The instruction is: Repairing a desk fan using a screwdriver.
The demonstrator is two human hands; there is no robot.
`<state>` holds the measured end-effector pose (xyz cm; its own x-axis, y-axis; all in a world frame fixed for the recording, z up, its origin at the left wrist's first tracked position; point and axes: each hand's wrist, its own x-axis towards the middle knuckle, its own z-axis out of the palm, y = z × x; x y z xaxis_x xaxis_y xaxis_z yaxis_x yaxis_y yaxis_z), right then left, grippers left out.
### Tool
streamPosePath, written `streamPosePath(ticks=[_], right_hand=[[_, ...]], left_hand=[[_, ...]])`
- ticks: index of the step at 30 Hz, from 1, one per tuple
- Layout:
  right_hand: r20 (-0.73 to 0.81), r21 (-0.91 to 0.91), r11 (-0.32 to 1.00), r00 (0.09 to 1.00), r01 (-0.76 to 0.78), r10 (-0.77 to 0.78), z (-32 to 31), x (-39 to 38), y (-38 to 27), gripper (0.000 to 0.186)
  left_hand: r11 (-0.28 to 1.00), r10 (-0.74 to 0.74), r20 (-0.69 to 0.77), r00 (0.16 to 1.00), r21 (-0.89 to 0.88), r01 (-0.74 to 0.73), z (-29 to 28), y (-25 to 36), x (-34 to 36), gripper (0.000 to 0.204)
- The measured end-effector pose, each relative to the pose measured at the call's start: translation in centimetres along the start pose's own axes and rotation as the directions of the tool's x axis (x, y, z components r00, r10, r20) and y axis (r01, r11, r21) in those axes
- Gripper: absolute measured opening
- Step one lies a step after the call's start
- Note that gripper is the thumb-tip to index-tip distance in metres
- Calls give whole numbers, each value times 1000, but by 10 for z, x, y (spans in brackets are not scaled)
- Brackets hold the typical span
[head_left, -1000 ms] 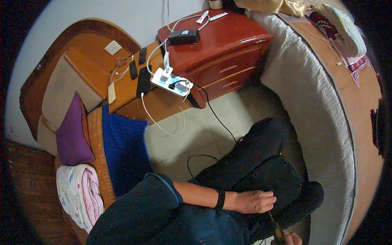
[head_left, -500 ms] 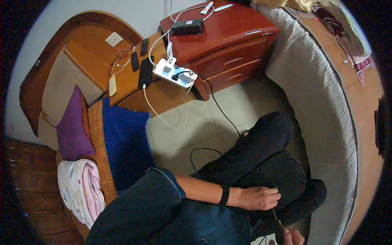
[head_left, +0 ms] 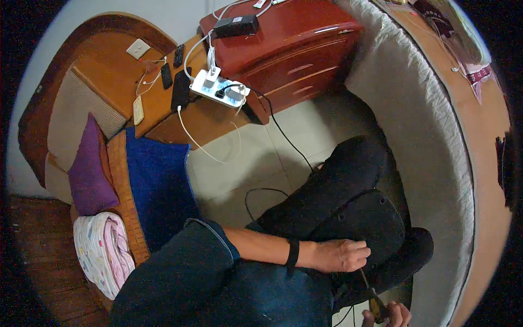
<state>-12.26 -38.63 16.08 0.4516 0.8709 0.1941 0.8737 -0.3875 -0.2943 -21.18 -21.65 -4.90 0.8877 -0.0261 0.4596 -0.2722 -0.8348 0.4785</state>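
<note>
My left hand (head_left: 343, 256) is closed in a pinch above a black flat piece with round holes (head_left: 364, 220), which lies among dark padded shapes over my lap. What sits between those fingertips is too small or hidden to tell. At the lower edge my right hand (head_left: 400, 314) is wrapped round the yellow-and-dark handle of a screwdriver (head_left: 377, 306). Its thin shaft slants up toward the left hand's fingertips, and I cannot tell whether they touch.
A white power strip (head_left: 210, 92) with plugs overhangs a wooden ledge by the red cabinet (head_left: 289, 38). A black cord (head_left: 278, 126) runs down toward my lap. To the right stands a bed with a pale quilted side (head_left: 430, 141); a blue mat (head_left: 160, 185) lies at left.
The screwdriver's handle has come into view with my right hand round it. My left hand stays pinched in nearly the same place. The whole view has shifted slightly.
</note>
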Motion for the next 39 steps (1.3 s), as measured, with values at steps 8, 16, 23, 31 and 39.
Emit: streamPosePath(ticks=[8, 16, 23, 31, 39], right_hand=[[-75, 82, 994, 995, 76, -69, 6, 3, 4, 30], [26, 61, 998, 999, 32, -34, -3, 1, 8, 21], [25, 64, 995, 997, -73, 71, -2, -3, 6, 45], [-27, 160, 987, 1000, -8, 12, 14, -11, 9, 44], [37, 182, 978, 994, 96, -105, 3, 5, 11, 37]], left_hand=[[1000, -10, -33, 999, 14, 10, -1, 1, -1, 10], [1000, 15, -24, 1000, 8, -15, -6, 1, 3, 9], [996, -17, -2, 1000, -84, 17, -15, -4, 4, 9], [988, -35, 31, 999, -148, 40, -16, -4, 7, 7], [987, -46, 47, 998, -153, 53, -20, -4, 8, 7]])
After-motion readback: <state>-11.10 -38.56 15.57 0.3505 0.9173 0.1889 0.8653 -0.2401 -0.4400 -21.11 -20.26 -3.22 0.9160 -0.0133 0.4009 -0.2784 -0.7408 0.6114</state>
